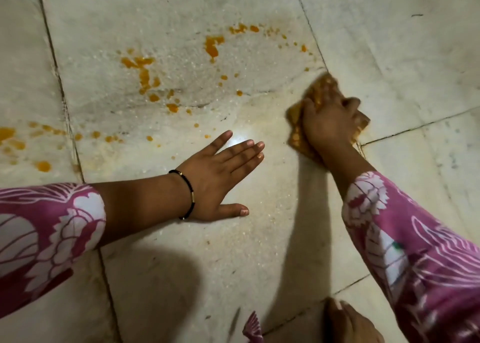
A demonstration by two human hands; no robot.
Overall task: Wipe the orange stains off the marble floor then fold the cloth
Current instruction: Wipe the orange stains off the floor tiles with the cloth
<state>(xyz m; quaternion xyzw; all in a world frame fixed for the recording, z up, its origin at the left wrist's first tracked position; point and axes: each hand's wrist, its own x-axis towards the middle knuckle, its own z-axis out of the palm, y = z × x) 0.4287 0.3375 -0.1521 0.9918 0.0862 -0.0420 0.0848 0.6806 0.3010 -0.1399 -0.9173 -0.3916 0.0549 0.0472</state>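
Orange stains scattered across upper left and centre of marble floor. Left hand at centre, flat on the stone, fingers spread and empty, arm reaching in from lower left. Right hand at right, blurred, clenched over stained cloth, pressed to floor.

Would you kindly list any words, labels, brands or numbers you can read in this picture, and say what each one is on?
None: no text can be read anywhere in the view.
The cloth under the right hand is blurred and shows only orange stains.
The sleeves carry a floral print, no letters.
The bracelet on the left hand and the floor are unmarked.
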